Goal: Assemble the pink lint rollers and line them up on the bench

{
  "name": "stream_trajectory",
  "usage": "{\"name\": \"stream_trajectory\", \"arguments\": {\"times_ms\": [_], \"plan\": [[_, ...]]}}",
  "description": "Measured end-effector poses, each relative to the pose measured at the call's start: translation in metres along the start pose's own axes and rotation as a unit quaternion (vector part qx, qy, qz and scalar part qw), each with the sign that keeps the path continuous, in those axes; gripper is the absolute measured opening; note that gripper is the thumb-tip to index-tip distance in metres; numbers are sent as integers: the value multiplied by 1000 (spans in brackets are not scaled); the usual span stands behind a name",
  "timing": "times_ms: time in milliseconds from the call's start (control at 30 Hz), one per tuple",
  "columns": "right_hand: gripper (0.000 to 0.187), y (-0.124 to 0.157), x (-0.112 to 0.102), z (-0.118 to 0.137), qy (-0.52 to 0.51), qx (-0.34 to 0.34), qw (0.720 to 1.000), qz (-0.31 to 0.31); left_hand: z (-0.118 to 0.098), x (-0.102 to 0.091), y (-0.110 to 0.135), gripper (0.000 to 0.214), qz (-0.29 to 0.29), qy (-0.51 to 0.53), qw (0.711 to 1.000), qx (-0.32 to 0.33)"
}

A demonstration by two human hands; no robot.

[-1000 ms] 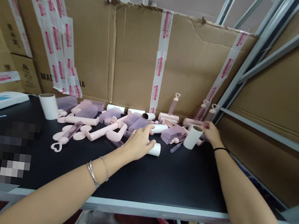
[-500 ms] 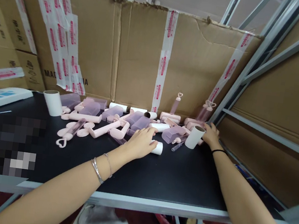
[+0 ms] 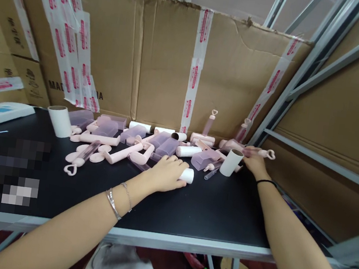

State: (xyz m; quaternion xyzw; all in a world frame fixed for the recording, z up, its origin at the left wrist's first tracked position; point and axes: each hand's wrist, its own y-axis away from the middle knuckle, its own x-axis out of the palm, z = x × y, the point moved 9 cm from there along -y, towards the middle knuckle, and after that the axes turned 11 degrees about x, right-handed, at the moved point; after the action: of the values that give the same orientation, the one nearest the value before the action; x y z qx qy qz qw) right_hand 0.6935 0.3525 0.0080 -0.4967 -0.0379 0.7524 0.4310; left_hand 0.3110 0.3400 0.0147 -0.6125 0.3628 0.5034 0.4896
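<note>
My left hand (image 3: 168, 173) is closed around a short white paper roll (image 3: 187, 175) lying on its side at the middle of the black tabletop (image 3: 201, 217). At the far right, my right hand (image 3: 255, 163) has its fingers round a translucent pink tube with a heart-shaped ring (image 3: 271, 154), tipped nearly level with the ring pointing right. The grip itself is partly hidden. Beside that hand stands an upright white roll (image 3: 231, 162). Behind it, another heart-ringed tube (image 3: 242, 129) is upright, and a third heart-ringed tube (image 3: 210, 123) stands further left.
A loose pile of translucent purple covers (image 3: 166, 147), pink handles (image 3: 123, 152) and pink discs (image 3: 97, 156) spreads along the back. Another white roll (image 3: 59, 122) stands at the left. Tall cardboard (image 3: 165, 62) walls the back; a metal frame (image 3: 290, 96) rises at the right.
The heart-ringed tube by my right hand has gone from upright to nearly level, its ring now to the right. My left hand keeps its place on the white roll. The view has shifted slightly.
</note>
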Motion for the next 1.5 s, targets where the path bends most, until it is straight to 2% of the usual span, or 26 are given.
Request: {"name": "stream_trajectory", "arguments": {"times_ms": [133, 300, 433, 667, 833, 933, 1033, 1100, 1167, 1267, 1333, 1400, 1433, 1500], "plan": [[19, -2, 1, 6, 1, -12, 1000, 13, -1, -1, 1, 36, 5, 1, 1000, -1], [32, -4, 2, 0, 26, 0, 1000, 11, -1, -1, 1, 37, 9, -1, 1000, -2], [33, -2, 4, -5, 48, 23, 998, 13, -1, 1, 1, 37, 7, -2, 1000, -1], [45, 16, -11, -5, 65, 123, 987, -75, -2, 1, 0, 38, 11, 2, 1000, -3], [36, 24, -47, 22, 31, 123, 979, -160, -2, 0, 0, 35, 2, 2, 1000, 0], [32, 32, -77, 52, -35, 70, 971, -226, -2, 0, 0, 33, -5, 5, 1000, 1], [30, 47, -93, 91, -62, 8, 969, -238, -2, 0, 1, 35, -2, 9, 1000, 0], [28, 63, -96, 127, -54, -62, 972, -220, -3, -1, 1, 37, 2, 12, 1000, 0], [24, 84, -90, 166, -17, -147, 974, -171, -4, -2, 2, 38, 5, 14, 1000, -1], [23, 115, -56, 206, 70, -232, 970, -14, -8, -3, 2, 40, 8, 23, 1000, 16], [24, 135, -28, 212, 162, -254, 950, 82, -14, -1, 2, 42, 14, 38, 998, 46], [22, 148, -9, 209, 236, -254, 928, 135, -20, 1, 1, 45, 21, 55, 995, 75], [21, 150, -4, 206, 260, -248, 922, 144, -22, 2, 1, 46, 23, 59, 995, 83], [22, 144, -6, 200, 290, -218, 924, 123, -23, 2, 1, 46, 23, 54, 995, 84]]}}
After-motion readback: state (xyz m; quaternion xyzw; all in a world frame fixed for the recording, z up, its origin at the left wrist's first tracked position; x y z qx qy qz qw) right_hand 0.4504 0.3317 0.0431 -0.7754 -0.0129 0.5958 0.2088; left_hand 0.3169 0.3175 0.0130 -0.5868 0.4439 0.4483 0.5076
